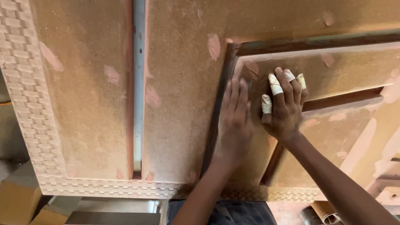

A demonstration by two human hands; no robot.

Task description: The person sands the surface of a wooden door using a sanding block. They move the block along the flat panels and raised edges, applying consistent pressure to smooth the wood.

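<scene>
A large brown fibreboard door panel (179,125) lies flat in front of me, with a carved basket-weave border (25,104), a metal strip (138,83) in a vertical groove and raised square mouldings (333,62) at the right. Pink filler patches (213,46) dot its surface. My left hand (234,121) presses flat on the panel beside the dark groove of the moulding and looks blurred. Whether it holds anything underneath is hidden. My right hand (285,106) rests on the raised moulding, fingers spread, with white tape wrapped round several fingertips.
Below the panel's front edge are a cardboard-coloured block (18,196) at the left, dark blue cloth (233,212) in the middle and tube-like objects (325,214) at the right. More filler-streaked board (387,141) continues at the right edge.
</scene>
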